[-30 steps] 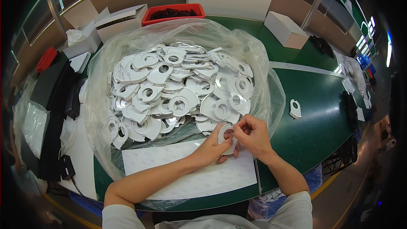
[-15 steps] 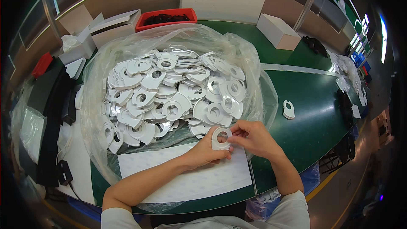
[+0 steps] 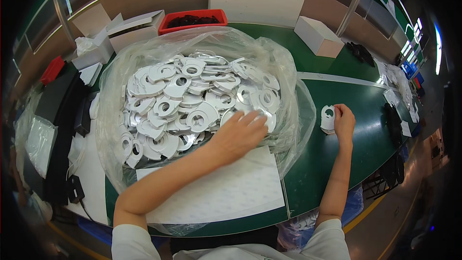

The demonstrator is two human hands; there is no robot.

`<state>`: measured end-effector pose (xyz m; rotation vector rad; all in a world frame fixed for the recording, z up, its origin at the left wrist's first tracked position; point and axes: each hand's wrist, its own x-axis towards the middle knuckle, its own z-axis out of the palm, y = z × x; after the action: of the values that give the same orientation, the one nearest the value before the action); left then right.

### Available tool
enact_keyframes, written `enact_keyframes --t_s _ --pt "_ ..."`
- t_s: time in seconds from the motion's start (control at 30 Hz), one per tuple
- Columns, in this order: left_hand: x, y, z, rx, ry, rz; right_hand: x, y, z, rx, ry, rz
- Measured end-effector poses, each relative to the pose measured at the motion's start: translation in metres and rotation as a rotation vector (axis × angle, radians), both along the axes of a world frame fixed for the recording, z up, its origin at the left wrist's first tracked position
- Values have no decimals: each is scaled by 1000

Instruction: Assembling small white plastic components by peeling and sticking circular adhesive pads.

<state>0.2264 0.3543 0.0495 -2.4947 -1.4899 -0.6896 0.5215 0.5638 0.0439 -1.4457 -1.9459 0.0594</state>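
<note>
A large heap of white plastic parts (image 3: 202,117), each a flat rounded plate with a round hole, lies in an open clear plastic bag (image 3: 109,130). Over the heap's near right edge is my left hand (image 3: 239,135), its fingers apart; whether the fingertips touch a part is hidden. Out to the right on the green table, my right hand (image 3: 344,121) pinches a white ring-shaped part (image 3: 327,115) by its right side. That part is at the spot of another like it, whose lower edge seems to show beneath.
A white sheet (image 3: 216,190) covers the table (image 3: 308,163) in front of me. Behind the bag stand a red bin (image 3: 192,19) of dark pieces and white boxes (image 3: 318,36). Black foam-like strips (image 3: 60,130) lie at the left, dark items (image 3: 392,124) at the right edge.
My hands have parted. The right hand has carried the white part from above the sheet to the lone part at the right; the left has let go and moved up to the heap.
</note>
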Motion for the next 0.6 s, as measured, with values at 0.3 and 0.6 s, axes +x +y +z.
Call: enact_keyframes --t_s 0.3,0.6 --pt "-12 40 -7 81 457 112 -80 -98 37 -671 -136 1072" --pt "-19 21 -9 162 250 82 -98 -149 30 -638 -600 1185"
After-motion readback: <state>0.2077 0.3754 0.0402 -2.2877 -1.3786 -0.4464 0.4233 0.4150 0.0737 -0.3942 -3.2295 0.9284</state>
